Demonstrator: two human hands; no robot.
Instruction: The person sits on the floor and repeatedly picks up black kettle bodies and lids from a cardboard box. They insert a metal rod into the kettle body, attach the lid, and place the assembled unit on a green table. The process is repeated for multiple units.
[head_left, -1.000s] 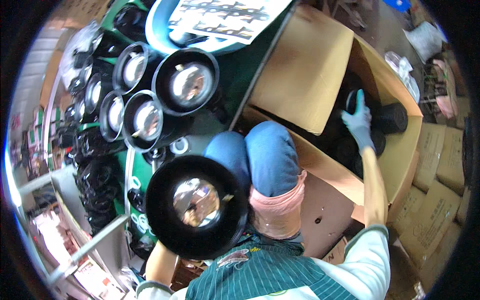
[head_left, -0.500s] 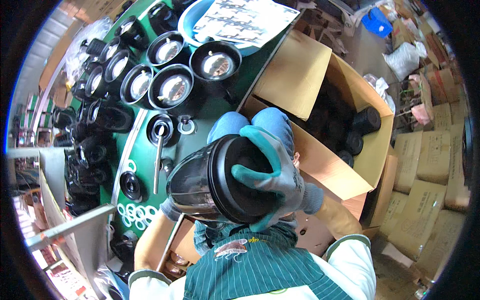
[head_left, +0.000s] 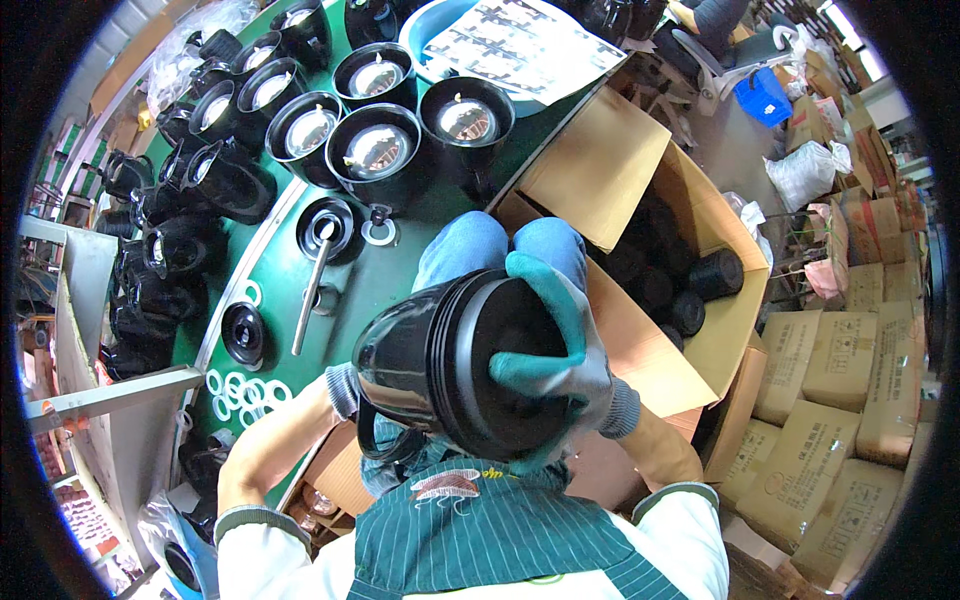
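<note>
A large glossy black vacuum jug [head_left: 395, 345] lies tilted on its side above my lap, its wide black base turned up toward the right. My right hand [head_left: 565, 370], in a grey glove with teal fingers, is spread over that base and grips it. A looped black handle shows low on the jug's left side. Of my left hand only the knitted grey glove cuff [head_left: 343, 391] shows at the jug's left; the jug hides its fingers. On the green table beyond lie a metal rod [head_left: 312, 295] and a round black part [head_left: 326, 228] under its upper end.
Several upright black jugs with mirror-like insides [head_left: 374, 145] crowd the green table [head_left: 275, 265]. White rings [head_left: 242, 392] and a black lid-like disc [head_left: 243, 333] lie nearer. An open carton [head_left: 722, 335] of black parts stands at right. Stacked cartons [head_left: 800, 460] fill the far right.
The jug has shifted slightly right in the picture and turned, so its handle now shows. My right hand stays on its base. The whole view has shifted a little.
</note>
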